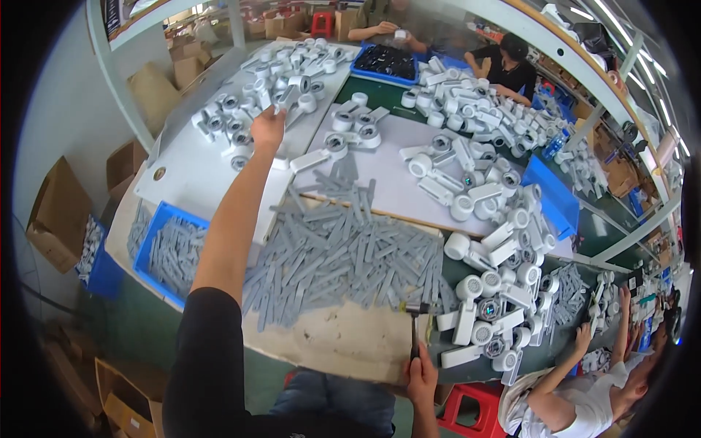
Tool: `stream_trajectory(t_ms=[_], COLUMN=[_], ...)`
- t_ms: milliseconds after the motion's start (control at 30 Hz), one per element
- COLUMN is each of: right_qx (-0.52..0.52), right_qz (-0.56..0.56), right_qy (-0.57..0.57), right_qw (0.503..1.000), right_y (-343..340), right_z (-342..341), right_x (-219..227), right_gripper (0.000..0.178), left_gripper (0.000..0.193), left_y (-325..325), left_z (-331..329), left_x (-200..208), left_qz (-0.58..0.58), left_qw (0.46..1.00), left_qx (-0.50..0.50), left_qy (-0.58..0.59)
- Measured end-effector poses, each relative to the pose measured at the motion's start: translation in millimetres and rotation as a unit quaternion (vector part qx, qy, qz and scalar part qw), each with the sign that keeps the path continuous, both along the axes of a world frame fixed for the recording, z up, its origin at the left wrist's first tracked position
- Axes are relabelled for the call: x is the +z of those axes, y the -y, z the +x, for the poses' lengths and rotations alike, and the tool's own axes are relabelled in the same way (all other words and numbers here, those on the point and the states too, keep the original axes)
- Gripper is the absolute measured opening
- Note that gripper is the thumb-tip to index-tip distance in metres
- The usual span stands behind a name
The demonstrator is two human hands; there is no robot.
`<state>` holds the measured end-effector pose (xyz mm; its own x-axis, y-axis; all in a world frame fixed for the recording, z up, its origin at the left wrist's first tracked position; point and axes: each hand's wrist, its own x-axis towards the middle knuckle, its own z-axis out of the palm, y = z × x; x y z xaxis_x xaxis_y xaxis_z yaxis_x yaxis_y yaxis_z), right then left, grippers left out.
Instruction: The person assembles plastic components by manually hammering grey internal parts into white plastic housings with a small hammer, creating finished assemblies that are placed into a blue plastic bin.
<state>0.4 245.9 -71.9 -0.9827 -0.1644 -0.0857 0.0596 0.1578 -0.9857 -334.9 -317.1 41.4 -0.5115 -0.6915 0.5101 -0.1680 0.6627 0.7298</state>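
Observation:
My left arm stretches far across the table, and my left hand [267, 128] is closed at the edge of a pile of white handheld fan bodies [237, 125]. Its fingers pinch one white fan body [290, 95]; the grip is partly hidden. Near the front edge my right hand [421, 376] is wrapped round the dark handle of a hammer [415, 332], whose head lies level with the grey strips. Many flat grey plastic strips [343, 252] are heaped between my arms. More white fan bodies with round heads [485, 314] are piled just right of the hammer.
A blue tray [157, 226] of grey strips stands left of my forearm. A blue bin of black parts [383, 64] is at the back, and a tilted blue tray [549, 197] at the right. Co-workers sit across and at the right [577, 394]. A red stool [467, 409] stands near my right.

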Motion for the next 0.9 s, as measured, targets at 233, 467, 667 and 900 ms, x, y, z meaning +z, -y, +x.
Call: stream_trajectory(t_ms=[233, 467, 667, 900], right_qx=[-0.035, -0.076, -0.060, -0.127], right_qz=[0.060, 0.084, 0.072, -0.014], right_qy=[-0.035, -0.017, -0.026, -0.046], right_qw=[0.997, 0.993, 0.995, 0.991], right_y=[-10, -1, 9, -3], right_z=[1, -2, 1, 9], right_x=[-7, 13, 15, -8], right_gripper=[0.047, 0.050, 0.041, 0.035], left_gripper=[0.039, 0.055, 0.068, 0.054], left_y=[-128, -330, -408, -324], left_z=[-5, 56, 24, 148], left_x=[-35, -60, -63, 7], left_qz=[-0.037, -0.202, -0.199, -0.246], left_qw=[0.966, 0.765, 0.751, 0.770], left_qx=[-0.255, -0.611, -0.612, -0.581], left_qy=[0.021, 0.020, 0.146, 0.090])
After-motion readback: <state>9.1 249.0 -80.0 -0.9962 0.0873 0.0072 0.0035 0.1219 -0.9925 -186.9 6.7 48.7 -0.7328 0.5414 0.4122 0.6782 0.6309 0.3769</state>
